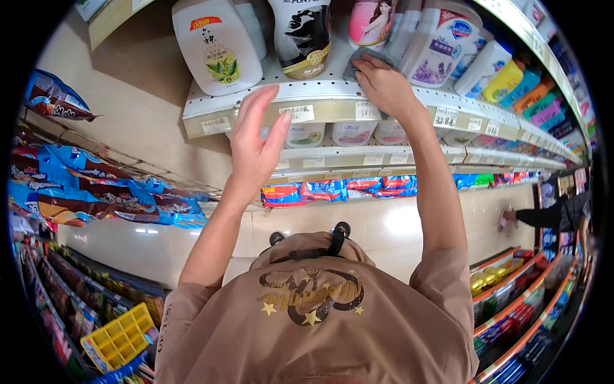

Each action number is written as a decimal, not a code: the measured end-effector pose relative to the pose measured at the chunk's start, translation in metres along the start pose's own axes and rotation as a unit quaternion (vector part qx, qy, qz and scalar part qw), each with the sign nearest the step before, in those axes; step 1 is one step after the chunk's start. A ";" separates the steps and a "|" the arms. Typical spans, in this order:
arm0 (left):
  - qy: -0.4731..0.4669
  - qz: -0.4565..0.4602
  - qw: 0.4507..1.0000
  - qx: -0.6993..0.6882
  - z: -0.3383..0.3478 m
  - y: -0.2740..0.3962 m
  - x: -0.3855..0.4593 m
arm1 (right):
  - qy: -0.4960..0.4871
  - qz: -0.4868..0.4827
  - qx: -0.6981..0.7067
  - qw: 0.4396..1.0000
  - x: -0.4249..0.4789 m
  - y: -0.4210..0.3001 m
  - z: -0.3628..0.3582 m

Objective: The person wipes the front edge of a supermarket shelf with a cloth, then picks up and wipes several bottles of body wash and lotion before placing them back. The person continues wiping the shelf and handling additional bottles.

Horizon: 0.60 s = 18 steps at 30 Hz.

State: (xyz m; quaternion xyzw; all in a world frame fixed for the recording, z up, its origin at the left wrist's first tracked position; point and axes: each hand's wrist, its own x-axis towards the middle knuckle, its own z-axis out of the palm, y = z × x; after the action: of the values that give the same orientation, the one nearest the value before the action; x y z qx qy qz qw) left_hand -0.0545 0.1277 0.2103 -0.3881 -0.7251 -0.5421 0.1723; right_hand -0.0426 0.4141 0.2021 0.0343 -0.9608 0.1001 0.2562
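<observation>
My right hand point(383, 86) presses a grey cloth point(356, 65) onto the white perforated metal shelf point(331, 86), just in front of a pink bottle point(369, 24). Its fingers are bent over the cloth. To the right of that hand stands a white body wash bottle with lavender on its label point(439, 48). My left hand point(256, 139) hovers before the shelf's front edge, fingers apart and holding nothing. Behind it are a large white pump-style bottle with a green leaf label point(220, 48) and a black-and-white bottle point(303, 38).
Price tags point(368, 111) line the shelf edge. Lower shelves hold more bottles point(354, 133), above red and blue bags point(324, 191). Snack packets point(96, 182) hang on a wire rack at left. A yellow compartment tray point(120, 336) sits behind me. Another person's leg point(537, 217) shows at right.
</observation>
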 end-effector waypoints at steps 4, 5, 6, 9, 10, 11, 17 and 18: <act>0.046 -0.001 0.995 0.091 0.036 -0.021 0.036 | 0.004 -0.003 0.007 1.000 -0.002 0.000 -0.008; 0.060 -0.012 0.994 0.095 0.043 -0.029 0.044 | 0.007 -0.008 0.012 1.000 -0.001 0.000 -0.008; 0.071 -0.021 0.993 0.097 0.050 -0.035 0.052 | 0.011 -0.008 0.016 1.000 -0.001 0.001 -0.008; 0.075 -0.039 0.995 0.044 0.058 -0.031 0.075 | 0.040 -0.021 0.025 0.999 -0.002 0.007 -0.004; 0.071 -0.042 0.996 0.017 0.060 -0.027 0.082 | 0.053 -0.026 0.027 0.998 -0.002 0.008 -0.003; 0.088 -0.051 0.995 0.006 0.065 -0.028 0.087 | 0.058 -0.024 0.028 0.998 -0.003 0.009 -0.003; 0.130 -0.054 0.990 -0.026 0.074 -0.038 0.100 | 0.080 -0.016 0.044 0.996 -0.005 0.003 -0.006; 0.125 -0.058 0.989 -0.050 0.075 -0.031 0.102 | 0.081 -0.012 0.045 0.996 -0.006 0.003 -0.007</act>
State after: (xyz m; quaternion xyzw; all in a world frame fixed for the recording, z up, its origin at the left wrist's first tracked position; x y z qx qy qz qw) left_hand -0.1300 0.2318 0.2317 -0.2826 -0.6914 -0.6308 0.2101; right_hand -0.0340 0.4181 0.2043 0.0486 -0.9310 0.1425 0.3326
